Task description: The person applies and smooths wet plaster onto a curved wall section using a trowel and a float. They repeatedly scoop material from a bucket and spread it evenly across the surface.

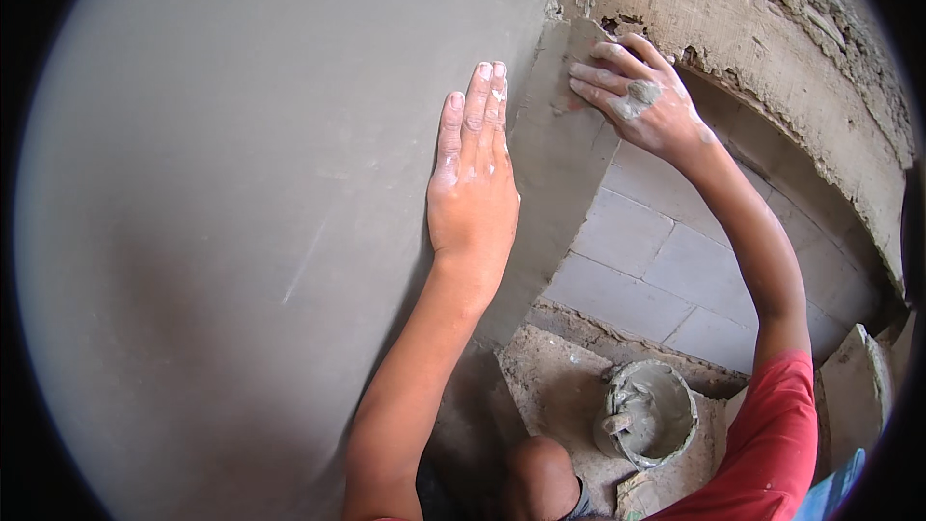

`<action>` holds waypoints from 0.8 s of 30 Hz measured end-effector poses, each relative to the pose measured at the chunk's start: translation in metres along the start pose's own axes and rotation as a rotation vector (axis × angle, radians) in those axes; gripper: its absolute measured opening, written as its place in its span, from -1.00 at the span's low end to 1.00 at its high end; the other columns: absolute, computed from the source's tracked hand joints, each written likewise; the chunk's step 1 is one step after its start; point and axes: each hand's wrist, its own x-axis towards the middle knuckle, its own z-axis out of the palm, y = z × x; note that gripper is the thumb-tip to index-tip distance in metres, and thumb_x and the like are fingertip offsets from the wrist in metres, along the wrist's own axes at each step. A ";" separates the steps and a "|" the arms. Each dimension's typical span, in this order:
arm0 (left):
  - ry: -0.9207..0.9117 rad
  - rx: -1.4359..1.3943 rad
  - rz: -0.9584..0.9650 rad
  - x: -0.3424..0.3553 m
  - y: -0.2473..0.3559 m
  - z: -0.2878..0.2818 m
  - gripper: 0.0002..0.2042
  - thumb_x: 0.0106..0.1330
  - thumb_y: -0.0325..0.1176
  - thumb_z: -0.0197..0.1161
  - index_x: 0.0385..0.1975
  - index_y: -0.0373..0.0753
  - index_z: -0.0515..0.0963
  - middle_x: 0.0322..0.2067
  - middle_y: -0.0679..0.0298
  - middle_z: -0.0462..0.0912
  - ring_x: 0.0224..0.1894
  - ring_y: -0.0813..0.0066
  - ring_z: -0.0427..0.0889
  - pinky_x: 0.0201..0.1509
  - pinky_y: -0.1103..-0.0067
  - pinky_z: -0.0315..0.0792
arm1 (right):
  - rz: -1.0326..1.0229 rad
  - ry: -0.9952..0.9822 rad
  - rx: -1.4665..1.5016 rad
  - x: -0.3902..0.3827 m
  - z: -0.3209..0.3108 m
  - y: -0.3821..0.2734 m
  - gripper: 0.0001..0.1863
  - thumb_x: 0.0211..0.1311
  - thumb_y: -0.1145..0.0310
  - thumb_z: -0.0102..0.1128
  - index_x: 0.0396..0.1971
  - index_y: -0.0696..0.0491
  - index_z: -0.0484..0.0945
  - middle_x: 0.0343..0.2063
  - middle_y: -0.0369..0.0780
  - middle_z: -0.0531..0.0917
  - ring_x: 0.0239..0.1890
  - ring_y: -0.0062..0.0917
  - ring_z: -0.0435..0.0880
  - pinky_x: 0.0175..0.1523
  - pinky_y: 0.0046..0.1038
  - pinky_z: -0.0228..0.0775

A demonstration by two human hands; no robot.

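Observation:
A smooth grey plastered wall (241, 135) fills the left and middle. My left hand (473, 154) lies against it near its right-hand edge, fingers straight, close together and pointing up, with pale smears on them. Beside that edge runs a grey cement-covered strip (555, 174); whether it is a board or the wall's side face I cannot tell. Over the strip's upper end rests my right hand (641, 96), fingers spread and slightly bent, thumb hidden. A lump of wet mortar (639, 96) sticks to the back of this hand. No tool shows in either hand.
Below right stands a bucket (604, 436) of wet grey mortar, with a short handle-like piece at its rim. Behind is a pale block wall (666, 251) under a rough plaster arch (762, 48). Broken slabs (857, 386) lean at the far right. My bent knee (542, 482) is below.

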 end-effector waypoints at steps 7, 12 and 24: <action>-0.019 -0.032 -0.011 0.002 0.004 0.002 -0.31 0.49 -0.13 0.13 0.62 -0.17 0.24 0.70 0.42 0.03 0.74 0.43 -0.11 0.79 0.21 -0.23 | -0.096 0.176 -0.031 0.012 0.006 -0.003 -0.68 0.16 0.29 0.37 -0.07 -0.12 0.84 0.10 -0.48 0.79 0.33 -0.51 0.56 0.54 -0.25 0.36; -0.009 -0.042 0.001 0.001 0.000 0.001 -0.32 0.50 -0.13 0.13 0.60 -0.21 0.27 0.70 0.39 0.03 0.73 0.42 -0.10 0.79 0.20 -0.22 | -0.099 0.207 -0.028 0.018 0.027 0.001 -0.68 0.22 0.27 0.30 -0.04 -0.14 0.83 0.15 -0.47 0.76 0.34 -0.48 0.56 0.57 -0.19 0.34; -0.001 -0.017 -0.011 0.000 0.003 0.003 -0.30 0.47 -0.13 0.17 0.61 -0.16 0.27 0.69 0.43 0.06 0.73 0.43 -0.09 0.79 0.21 -0.21 | -0.077 0.187 -0.040 0.009 0.026 -0.003 -0.67 0.29 0.28 0.25 0.01 -0.12 0.80 0.14 -0.43 0.77 0.35 -0.45 0.54 0.55 -0.17 0.32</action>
